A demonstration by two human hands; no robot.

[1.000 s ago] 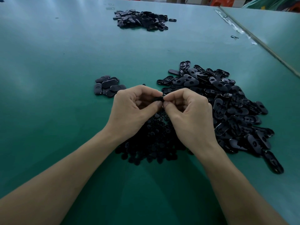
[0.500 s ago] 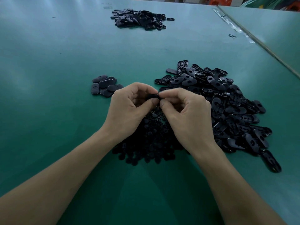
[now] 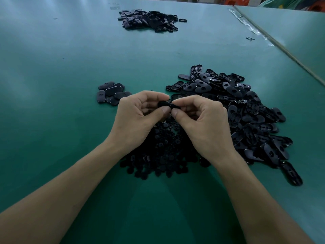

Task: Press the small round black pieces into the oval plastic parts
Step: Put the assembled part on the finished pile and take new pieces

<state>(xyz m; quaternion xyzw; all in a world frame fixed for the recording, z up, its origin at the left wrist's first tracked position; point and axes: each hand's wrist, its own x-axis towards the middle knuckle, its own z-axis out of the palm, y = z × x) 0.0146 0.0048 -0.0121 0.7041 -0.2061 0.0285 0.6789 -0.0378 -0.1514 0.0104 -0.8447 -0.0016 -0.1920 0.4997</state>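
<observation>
Over round pieces [image 3: 163, 152]: L hand [image 3: 137, 117], R hand [image 3: 202, 124] pinch oval part [image 3: 165, 104]; oval heap [image 3: 246, 111] right.

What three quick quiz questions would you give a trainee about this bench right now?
1. True or false: both hands are empty.
2. Where is the heap of small round pieces? A beneath the hands; B at the far edge; C beside the left elbow.
3. Fill in: the big pile of oval parts lies on the person's ___ side.
Key: 1 false, left hand and right hand pinch one oval part; 2 A; 3 right.
</observation>
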